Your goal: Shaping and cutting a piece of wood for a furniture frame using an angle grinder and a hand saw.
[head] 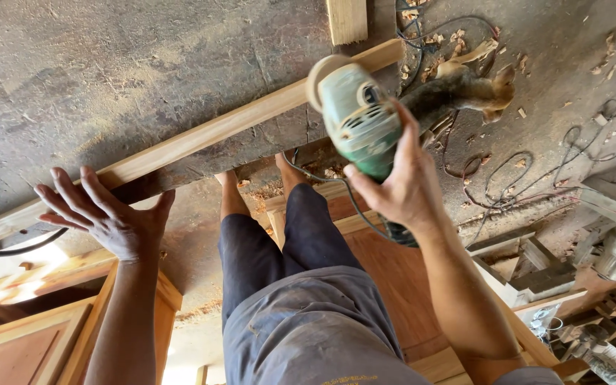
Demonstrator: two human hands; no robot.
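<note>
My right hand (402,187) grips a pale green angle grinder (356,117), held up in the air with its disc end pointing toward a long wooden plank (201,137). That plank lies diagonally on the concrete floor. My left hand (105,212) hovers open, fingers spread, just near the plank's left part and not touching it. The grinder's dark cord (351,194) runs down past my wrist. My legs in dark trousers (279,242) and bare feet stand on a flat wooden panel (393,278).
A small dog (465,89) lies on the floor beyond the grinder, among wood shavings. Tangled cables (522,178) cross the floor at right. A wooden cabinet frame (44,328) stands lower left; a motor and wood offcuts (607,264) sit lower right. A short board (347,20) lies at top.
</note>
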